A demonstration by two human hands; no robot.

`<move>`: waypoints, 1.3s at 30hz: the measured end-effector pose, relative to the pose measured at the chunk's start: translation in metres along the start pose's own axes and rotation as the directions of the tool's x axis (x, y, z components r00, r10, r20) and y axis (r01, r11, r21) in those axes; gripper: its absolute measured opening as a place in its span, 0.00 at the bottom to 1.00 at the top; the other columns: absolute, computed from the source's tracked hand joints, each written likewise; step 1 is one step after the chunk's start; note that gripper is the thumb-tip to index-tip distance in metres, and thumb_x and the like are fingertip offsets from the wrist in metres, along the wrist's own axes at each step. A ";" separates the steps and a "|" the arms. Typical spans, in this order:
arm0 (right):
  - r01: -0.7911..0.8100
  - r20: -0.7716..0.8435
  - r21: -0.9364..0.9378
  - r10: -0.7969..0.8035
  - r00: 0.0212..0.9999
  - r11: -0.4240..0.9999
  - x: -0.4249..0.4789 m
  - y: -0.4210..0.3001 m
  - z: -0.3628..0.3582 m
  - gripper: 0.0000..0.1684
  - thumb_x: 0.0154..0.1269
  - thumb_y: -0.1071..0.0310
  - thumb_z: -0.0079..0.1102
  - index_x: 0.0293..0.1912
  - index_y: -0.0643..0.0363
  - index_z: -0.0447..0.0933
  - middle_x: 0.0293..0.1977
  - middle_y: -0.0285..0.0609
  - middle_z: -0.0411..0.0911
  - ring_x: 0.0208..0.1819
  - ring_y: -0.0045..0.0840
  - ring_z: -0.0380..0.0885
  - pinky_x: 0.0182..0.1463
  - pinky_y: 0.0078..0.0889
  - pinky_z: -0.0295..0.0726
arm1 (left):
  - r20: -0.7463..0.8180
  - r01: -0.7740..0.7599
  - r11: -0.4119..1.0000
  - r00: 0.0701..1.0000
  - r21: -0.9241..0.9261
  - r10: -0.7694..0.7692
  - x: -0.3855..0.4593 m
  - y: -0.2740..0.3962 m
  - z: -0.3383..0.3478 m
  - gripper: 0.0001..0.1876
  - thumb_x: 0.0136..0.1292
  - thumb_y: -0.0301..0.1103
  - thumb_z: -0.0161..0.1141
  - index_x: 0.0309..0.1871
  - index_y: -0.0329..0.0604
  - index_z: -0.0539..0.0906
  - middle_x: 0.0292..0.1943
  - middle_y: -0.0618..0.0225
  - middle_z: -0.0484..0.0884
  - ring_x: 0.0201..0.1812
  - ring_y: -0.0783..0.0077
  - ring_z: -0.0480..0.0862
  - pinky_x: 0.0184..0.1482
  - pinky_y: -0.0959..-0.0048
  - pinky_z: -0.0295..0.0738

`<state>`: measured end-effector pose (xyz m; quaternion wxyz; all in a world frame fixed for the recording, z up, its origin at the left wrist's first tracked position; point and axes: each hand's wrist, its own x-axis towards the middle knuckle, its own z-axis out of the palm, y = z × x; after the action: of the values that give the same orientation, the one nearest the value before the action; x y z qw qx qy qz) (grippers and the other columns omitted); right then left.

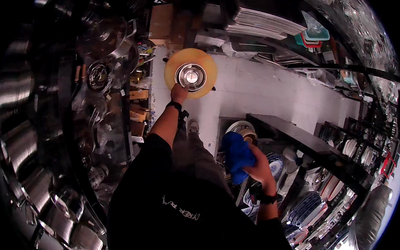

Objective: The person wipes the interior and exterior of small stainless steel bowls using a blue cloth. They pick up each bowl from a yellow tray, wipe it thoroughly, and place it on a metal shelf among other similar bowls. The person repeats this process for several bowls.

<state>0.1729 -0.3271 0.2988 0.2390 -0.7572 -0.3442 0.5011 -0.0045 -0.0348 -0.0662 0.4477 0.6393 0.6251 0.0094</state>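
Observation:
My left hand (180,93) reaches forward and grips the near rim of a shiny metal bowl (192,77), which may be one of a nested stack. Beneath the bowl is a round yellow stool top (208,62) standing on the pale floor. Over at the lower right, my right hand (260,166) holds a bunched blue cloth (238,157). Close beyond the cloth, partly covered by it, are a pale plate (238,126) and a tan bowl (250,135) on a low shelf. Blue-patterned plates (275,164) lie just right of my right hand.
Racks with metal pots (19,143) and wrapped pans run along the left. A dark shelf unit (301,139) with stacked dishes (307,209) fills the lower right. Stacked trays (262,20) and colored plastic baskets (316,33) sit at the upper right; a cardboard box (161,22) stands ahead.

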 end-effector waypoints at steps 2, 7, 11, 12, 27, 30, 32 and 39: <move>0.005 -0.017 0.005 -0.005 1.000 1.000 0.004 -0.002 0.001 0.44 0.42 0.79 0.66 0.63 0.61 0.67 0.54 0.47 0.76 0.56 0.29 0.76 0.60 0.32 0.73 | -0.070 0.114 0.993 0.991 -0.002 -0.114 0.010 0.006 0.007 0.24 0.54 0.49 0.67 0.41 0.33 0.81 0.40 0.44 0.84 0.46 0.44 0.83 0.49 0.55 0.78; 0.059 -0.034 0.036 -0.057 0.998 0.998 0.013 0.002 0.002 0.43 0.43 0.78 0.69 0.63 0.61 0.67 0.54 0.46 0.76 0.55 0.29 0.76 0.59 0.32 0.73 | -0.077 0.249 0.968 0.965 -0.018 -0.250 0.022 0.001 0.013 0.24 0.54 0.45 0.67 0.46 0.34 0.77 0.44 0.45 0.83 0.47 0.44 0.83 0.50 0.54 0.78; 0.000 -0.041 0.031 0.001 0.999 1.000 0.017 -0.001 0.006 0.43 0.43 0.78 0.70 0.62 0.61 0.68 0.53 0.46 0.76 0.54 0.29 0.76 0.58 0.32 0.74 | -0.126 0.202 0.979 0.972 0.003 -0.200 0.015 0.017 0.003 0.22 0.55 0.41 0.64 0.46 0.33 0.77 0.43 0.44 0.83 0.47 0.44 0.83 0.50 0.54 0.78; 0.005 -0.044 0.024 -0.004 0.999 1.000 0.018 -0.003 0.006 0.42 0.43 0.77 0.69 0.62 0.59 0.68 0.52 0.47 0.77 0.54 0.31 0.77 0.58 0.33 0.74 | -0.133 0.204 0.979 0.971 0.017 -0.200 0.014 0.020 0.002 0.21 0.55 0.40 0.63 0.46 0.33 0.77 0.43 0.43 0.83 0.47 0.43 0.83 0.50 0.54 0.78; 0.158 -0.040 0.051 -0.156 0.987 0.986 0.004 -0.004 -0.006 0.44 0.39 0.77 0.64 0.63 0.60 0.67 0.53 0.50 0.76 0.56 0.35 0.76 0.60 0.34 0.73 | 0.068 0.134 0.889 0.991 -0.437 -0.116 -0.040 0.042 -0.061 0.23 0.59 0.36 0.57 0.56 0.35 0.70 0.37 0.42 0.82 0.41 0.48 0.85 0.37 0.58 0.82; 0.246 -0.080 0.094 -0.239 0.968 0.965 0.009 -0.005 -0.010 0.44 0.40 0.76 0.64 0.64 0.61 0.66 0.54 0.50 0.75 0.55 0.35 0.76 0.60 0.34 0.73 | 0.109 0.108 0.678 0.993 -0.727 -0.041 -0.092 0.059 -0.096 0.27 0.56 0.29 0.57 0.60 0.35 0.67 0.45 0.51 0.80 0.40 0.56 0.85 0.30 0.61 0.85; 0.350 -0.120 0.004 -0.347 0.930 0.937 0.016 -0.019 -0.012 0.44 0.41 0.76 0.64 0.64 0.62 0.66 0.55 0.50 0.74 0.55 0.35 0.76 0.60 0.34 0.73 | 0.241 0.088 0.682 0.961 -0.726 0.133 -0.139 0.063 -0.135 0.26 0.58 0.29 0.58 0.61 0.38 0.67 0.50 0.55 0.78 0.45 0.60 0.84 0.39 0.60 0.84; 0.371 0.062 -0.003 -0.370 0.927 0.929 0.051 -0.093 0.036 0.40 0.47 0.67 0.66 0.62 0.63 0.66 0.50 0.56 0.78 0.51 0.39 0.80 0.55 0.35 0.77 | 0.097 -0.035 0.395 0.946 -0.918 0.309 -0.295 0.083 -0.194 0.27 0.70 0.43 0.52 0.68 0.46 0.61 0.59 0.61 0.75 0.55 0.66 0.80 0.51 0.63 0.81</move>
<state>0.1267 -0.2270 0.3206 0.3134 -0.6648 -0.4916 0.4671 -0.1137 -0.1493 0.2598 0.7932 0.3524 0.3875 0.3107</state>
